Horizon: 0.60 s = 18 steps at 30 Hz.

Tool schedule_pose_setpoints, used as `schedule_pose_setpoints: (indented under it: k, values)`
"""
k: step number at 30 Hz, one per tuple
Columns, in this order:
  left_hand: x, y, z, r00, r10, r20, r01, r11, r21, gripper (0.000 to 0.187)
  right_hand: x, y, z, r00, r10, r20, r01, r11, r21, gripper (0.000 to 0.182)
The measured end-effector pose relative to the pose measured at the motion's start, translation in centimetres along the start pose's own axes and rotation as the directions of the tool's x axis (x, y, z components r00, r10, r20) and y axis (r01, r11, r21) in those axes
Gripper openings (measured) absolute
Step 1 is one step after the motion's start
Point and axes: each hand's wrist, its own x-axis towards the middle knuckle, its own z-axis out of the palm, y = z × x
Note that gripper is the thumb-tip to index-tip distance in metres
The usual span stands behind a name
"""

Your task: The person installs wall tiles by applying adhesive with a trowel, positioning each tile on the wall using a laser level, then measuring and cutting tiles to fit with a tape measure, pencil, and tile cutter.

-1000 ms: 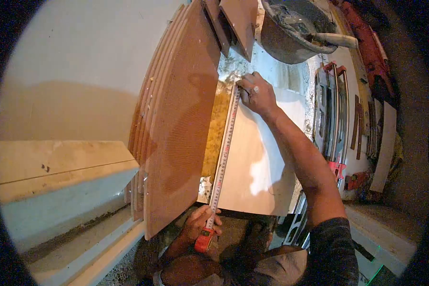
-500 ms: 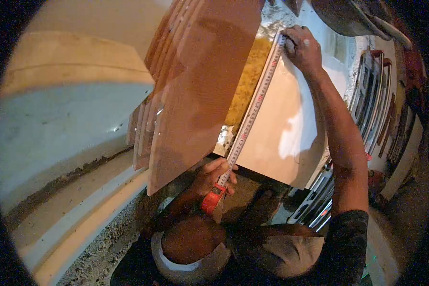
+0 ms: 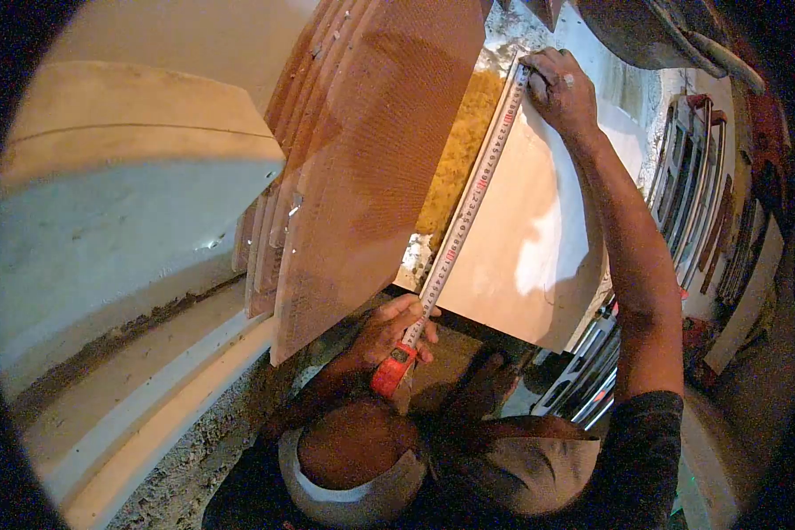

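Tape measure (image 3: 468,208) lies extended along the left edge of a pale tile (image 3: 530,238) that rests flat on the floor. Left hand (image 3: 389,331) grips the orange tape case (image 3: 390,371) at the tile's near edge, fingers closed around it. Right hand (image 3: 558,88) pins the tape's far end at the tile's far corner (fingers curled down onto it). Brown tiles (image 3: 371,159) stand stacked on edge just left of the tape. A tile cutter (image 3: 689,185) lies to the right.

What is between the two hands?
In the head view, the stretched tape measure runs from the left hand to the right hand, along the pale tile.
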Motion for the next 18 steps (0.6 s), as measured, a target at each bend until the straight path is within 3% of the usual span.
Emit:
schedule_pose_setpoints:
  k: [4, 5, 6, 7, 8, 9, 10, 11, 13, 15, 18]
  values:
    - [0.4, -1.3, -1.1, 0.999, 0.016, 0.031, -0.016, 1.000, -0.003, 0.045, 0.1, -0.4, -0.1, 1.000, -0.012, -0.016, 0.012, 1.000, 0.018, 0.028]
    - [0.8, -2.8, -1.8, 0.995, -0.037, 0.097, 0.059, 0.971, -0.232, 0.044, -0.1, 0.4, 0.7, 0.996, 0.037, 0.082, -0.040, 0.999, 0.028, 0.029]
    - [1.6, -3.4, -2.4, 0.979, -0.065, 0.191, 0.141, 0.897, -0.419, 0.042, -1.0, 2.2, 3.2, 0.999, 0.049, -0.002, -0.049, 0.996, 0.078, 0.031]
    - [1.9, -3.9, -3.1, 0.990, -0.055, 0.127, 0.091, 0.950, -0.299, 0.039, -0.8, 1.9, 2.7, 0.993, 0.082, 0.084, -0.089, 0.992, 0.090, 0.030]
    - [1.9, -3.7, -3.0, 0.995, -0.049, 0.091, 0.068, 0.973, -0.219, 0.039, -1.3, 2.3, 3.7, 0.997, 0.038, -0.068, -0.034, 0.997, 0.063, 0.031]
    - [1.8, -3.1, -2.5, 0.997, -0.039, 0.072, 0.051, 0.983, -0.177, 0.039, -0.8, 1.9, 3.2, 0.951, 0.223, 0.213, -0.230, 0.973, 0.008, 0.036]
    - [2.0, -2.6, -2.3, 0.998, -0.030, 0.062, 0.039, 0.987, -0.154, 0.039, -2.3, 3.4, 6.3, 0.986, 0.167, 0.001, -0.166, 0.981, 0.101, 0.035]
    - [2.2, -2.3, -2.2, 0.997, -0.017, 0.070, 0.027, 0.989, -0.143, 0.039, -0.7, 0.5, 1.5, 0.988, 0.150, 0.022, -0.151, 0.984, 0.089, 0.029]
    - [2.7, -1.6, -2.3, 0.996, -0.002, 0.089, 0.015, 0.988, -0.154, 0.040, -0.4, 0.6, 1.0, 0.995, 0.071, -0.075, -0.057, 0.984, 0.168, 0.031]
    - [3.2, -0.7, -2.3, 0.987, 0.021, 0.161, 0.014, 0.978, -0.209, 0.040, 0.3, -0.6, -1.6, 0.996, 0.058, 0.063, -0.065, 0.991, 0.121, 0.025]
    - [3.3, -0.4, -3.2, 0.944, 0.087, 0.318, 0.024, 0.944, -0.329, 0.041, 0.3, -0.3, -0.7, 0.996, -0.018, -0.082, 0.029, 0.991, 0.131, 0.029]
